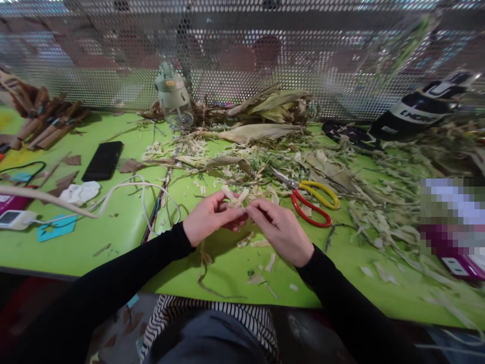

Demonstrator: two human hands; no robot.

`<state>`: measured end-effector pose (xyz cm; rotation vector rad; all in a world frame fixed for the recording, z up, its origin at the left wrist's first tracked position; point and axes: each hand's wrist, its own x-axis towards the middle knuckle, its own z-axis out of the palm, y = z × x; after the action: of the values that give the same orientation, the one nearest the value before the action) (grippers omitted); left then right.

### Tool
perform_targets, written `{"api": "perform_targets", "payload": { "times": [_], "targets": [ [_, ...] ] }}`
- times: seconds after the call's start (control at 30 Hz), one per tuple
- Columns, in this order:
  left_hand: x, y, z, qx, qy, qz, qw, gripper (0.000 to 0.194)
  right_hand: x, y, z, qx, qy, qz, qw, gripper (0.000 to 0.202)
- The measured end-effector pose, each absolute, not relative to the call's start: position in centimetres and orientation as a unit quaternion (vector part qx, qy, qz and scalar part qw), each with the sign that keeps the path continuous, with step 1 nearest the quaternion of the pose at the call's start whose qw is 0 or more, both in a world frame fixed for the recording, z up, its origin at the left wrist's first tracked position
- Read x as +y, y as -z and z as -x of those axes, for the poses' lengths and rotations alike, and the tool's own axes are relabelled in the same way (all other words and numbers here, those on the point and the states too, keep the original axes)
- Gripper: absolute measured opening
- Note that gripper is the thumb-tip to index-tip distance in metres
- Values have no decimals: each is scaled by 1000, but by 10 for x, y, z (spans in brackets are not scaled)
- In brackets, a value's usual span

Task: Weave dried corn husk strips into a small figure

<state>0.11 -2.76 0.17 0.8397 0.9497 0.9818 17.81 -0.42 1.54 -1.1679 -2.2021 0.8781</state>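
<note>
Pale strips of corn husk [239, 196] stick up between my two hands over the green table. My left hand [214, 215] is closed round them, thumb and fingers pressed together. From the other side my right hand [278, 227] pinches at the lower end of the strips, its fingertips meeting those of the left. Exactly what the right fingertips grip is too small to make out. Scissors [299, 188] with one yellow and one red handle lie partly spread just beyond my right hand. A long thin husk strand [202, 273] trails over the table below my left hand.
Whole dried corn husks [261, 132] and shreds cover the back. A clear bottle [174, 98] and a black bottle [419, 108] stand near the perforated metal screen [235, 55]. At left lie a phone [102, 161], white cable [113, 189] and brown bundles [49, 119].
</note>
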Motion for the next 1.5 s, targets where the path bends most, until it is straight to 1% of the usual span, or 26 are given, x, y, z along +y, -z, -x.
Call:
{"api": "perform_targets", "payload": {
  "times": [0.07, 0.27, 0.43, 0.57, 0.7, 0.77, 0.83, 0.93, 1.0, 1.13, 1.2, 1.27, 1.33, 1.4, 1.5],
  "targets": [
    [-28, -2, 0, 424, -429, -391, 696, 38, -3, -14, -178, -814, -336, 404, 248, 28],
    [-25, -7, 5, 416, -439, -373, 704, 33, 0, -15, -184, -792, -367, 405, 273, 30],
    [-24, -5, 1, 389, -519, -324, 689, 28, -4, -12, -178, -735, -396, 449, 317, 42],
    [-28, -2, -5, 353, -538, -314, 698, 30, -8, -3, -164, -746, -420, 438, 275, 40],
    [-31, 1, -8, 342, -538, -327, 697, 35, -10, 4, -157, -704, -498, 423, 278, 40],
    [-31, 2, -9, 344, -547, -327, 690, 31, -12, 4, -156, -724, -477, 417, 274, 35],
    [-30, 0, -8, 347, -557, -336, 676, 24, -16, 2, -155, -773, -409, 402, 271, 31],
    [-27, -2, -3, 358, -552, -358, 662, 19, -19, -1, -157, -823, -334, 371, 271, 31],
    [-26, -4, 0, 372, -536, -375, 659, 18, -16, -2, -161, -823, -339, 365, 272, 33],
    [-25, -6, 2, 408, -498, -392, 657, 24, -5, -8, -172, -754, -332, 451, 342, 35],
    [-26, -5, 0, 420, -482, -398, 658, 30, -1, -12, -174, -753, -327, 469, 325, 34],
    [-27, -5, -2, 430, -466, -417, 651, 30, 0, -14, -173, -782, -331, 441, 292, 33],
    [-28, -4, -2, 437, -455, -439, 640, 27, -1, -14, -172, -809, -334, 396, 279, 33],
    [-28, -4, 0, 433, -446, -459, 635, 23, -2, -13, -173, -821, -333, 364, 287, 32],
    [-26, -3, 5, 419, -430, -483, 636, 18, 0, -11, -177, -820, -322, 368, 297, 34]
  ]
}}
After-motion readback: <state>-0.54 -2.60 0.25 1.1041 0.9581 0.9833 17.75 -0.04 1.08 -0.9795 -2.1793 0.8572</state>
